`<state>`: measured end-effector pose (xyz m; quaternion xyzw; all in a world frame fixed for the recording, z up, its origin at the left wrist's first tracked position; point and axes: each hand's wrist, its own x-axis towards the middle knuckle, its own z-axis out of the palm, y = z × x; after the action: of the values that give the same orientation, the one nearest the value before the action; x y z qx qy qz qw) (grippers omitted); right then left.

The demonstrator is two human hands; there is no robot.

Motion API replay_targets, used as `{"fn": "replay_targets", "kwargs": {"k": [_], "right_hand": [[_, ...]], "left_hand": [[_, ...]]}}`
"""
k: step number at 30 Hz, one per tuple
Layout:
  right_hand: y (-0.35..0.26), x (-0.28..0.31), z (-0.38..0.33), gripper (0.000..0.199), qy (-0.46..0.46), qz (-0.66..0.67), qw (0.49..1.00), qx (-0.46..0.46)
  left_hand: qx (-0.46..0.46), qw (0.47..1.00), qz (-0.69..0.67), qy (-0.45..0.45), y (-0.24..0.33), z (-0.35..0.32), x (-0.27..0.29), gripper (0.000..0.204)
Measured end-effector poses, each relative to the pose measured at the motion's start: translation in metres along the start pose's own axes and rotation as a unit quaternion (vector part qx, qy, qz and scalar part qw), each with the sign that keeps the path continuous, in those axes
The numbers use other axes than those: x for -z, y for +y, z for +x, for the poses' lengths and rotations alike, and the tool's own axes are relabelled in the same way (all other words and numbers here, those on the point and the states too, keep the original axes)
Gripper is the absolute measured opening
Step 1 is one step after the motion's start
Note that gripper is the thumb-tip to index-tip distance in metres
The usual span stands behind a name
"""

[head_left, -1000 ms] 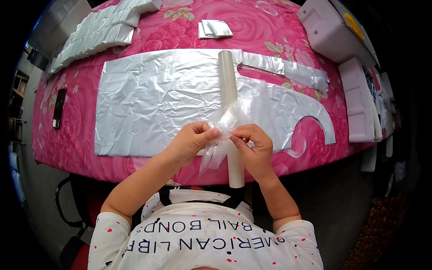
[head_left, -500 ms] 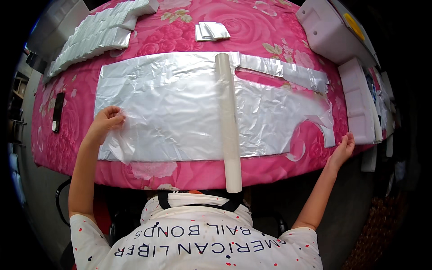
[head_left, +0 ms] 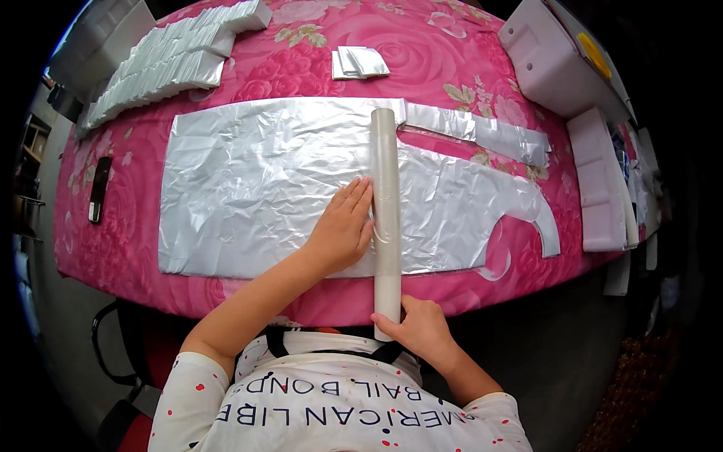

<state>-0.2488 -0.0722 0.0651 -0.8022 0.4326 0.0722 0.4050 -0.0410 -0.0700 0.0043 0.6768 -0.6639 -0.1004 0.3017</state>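
my left hand lies flat, fingers together and stretched out, palm down on the silver plastic sheet just beside the long roll, which lies across the sheet on the pink table. my right hand curls closed around the roll's near end, forearm angled in from below.

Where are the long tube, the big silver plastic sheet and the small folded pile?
long tube (head_left: 385,181), head view, mid-length.
silver plastic sheet (head_left: 248,181), head view, left half.
small folded pile (head_left: 360,62), head view, top piece.
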Motion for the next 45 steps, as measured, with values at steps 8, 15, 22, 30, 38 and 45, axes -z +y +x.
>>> {"fn": "replay_targets", "kwargs": {"k": [8, 15, 22, 30, 38, 45], "right_hand": [[-0.01, 0.047, 0.079, 0.052, 0.022, 0.021, 0.997, 0.066], [-0.034, 0.082, 0.221, 0.041, -0.012, 0.506, 0.862, 0.027], [0.01, 0.111, 0.292, 0.019, 0.128, 0.821, 0.553, 0.065], [0.136, 0.284, 0.251, 0.031, 0.39, 0.792, 0.442, 0.157], [-0.085, 0.151, 0.203, 0.034, 0.225, 0.479, 0.753, 0.392], [-0.218, -0.121, 0.192, 0.038, -0.067, 0.192, 0.915, 0.348]], "left_hand": [[-0.007, 0.993, 0.111, -0.048, 0.001, -0.001, -0.006, 0.06], [0.001, 0.99, 0.127, -0.06, 0.0, -0.002, -0.006, 0.058], [0.012, 0.989, 0.136, -0.06, -0.001, -0.005, -0.004, 0.059], [0.003, 0.99, 0.128, -0.06, 0.003, 0.0, -0.005, 0.061], [-0.011, 0.992, 0.115, -0.042, 0.003, -0.003, -0.004, 0.059], [-0.066, 0.98, 0.187, 0.017, -0.02, -0.008, -0.029, 0.062]]}}
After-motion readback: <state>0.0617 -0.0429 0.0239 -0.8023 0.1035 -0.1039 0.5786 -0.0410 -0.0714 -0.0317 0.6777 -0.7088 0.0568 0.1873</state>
